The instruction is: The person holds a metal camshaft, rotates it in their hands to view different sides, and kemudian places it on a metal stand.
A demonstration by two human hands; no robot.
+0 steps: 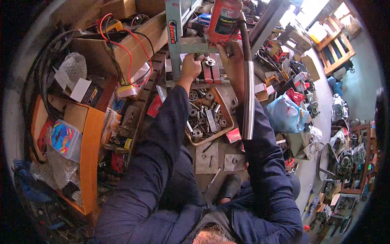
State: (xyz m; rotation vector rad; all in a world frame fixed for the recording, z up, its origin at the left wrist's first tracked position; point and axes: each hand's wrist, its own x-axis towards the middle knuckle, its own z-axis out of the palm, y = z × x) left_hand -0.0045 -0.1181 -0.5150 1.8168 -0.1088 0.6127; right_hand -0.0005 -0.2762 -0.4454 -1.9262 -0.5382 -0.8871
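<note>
At the far left of the frame, much is lost in shadow and fisheye bend: an orange wooden box (pixel 87 146) holds a clear plastic container (pixel 65 139) with a bright printed lid, and the clutter beneath it is too dark to sort out. Above it, black cables loop past a cardboard box (pixel 134 42) crossed by red wires (pixel 126 49), whose far ends are buried under the pile. Toward the upper middle, the left hand (pixel 191 65) is curled shut against the grey metal frame of a press (pixel 175 44), though whether the fingers clasp the frame or a small part behind it cannot be told. Just right of it, a small round metal piece (pixel 210 62) sits on red blocks (pixel 211 73) on the press bed. The right hand (pixel 232 61) reaches up under the red hydraulic bottle jack (pixel 224 20), its fingertips touching the jack's base; the jack's top is cut off by the upper edge. A long steel handle tube (pixel 248 93) hangs down in front of the right forearm, hiding part of the sleeve. Below the hands, a shallow tray (pixel 229 122) holds bearings and sockets. At right, a blue plastic bag (pixel 286 114) lies among blurred machine parts.
</note>
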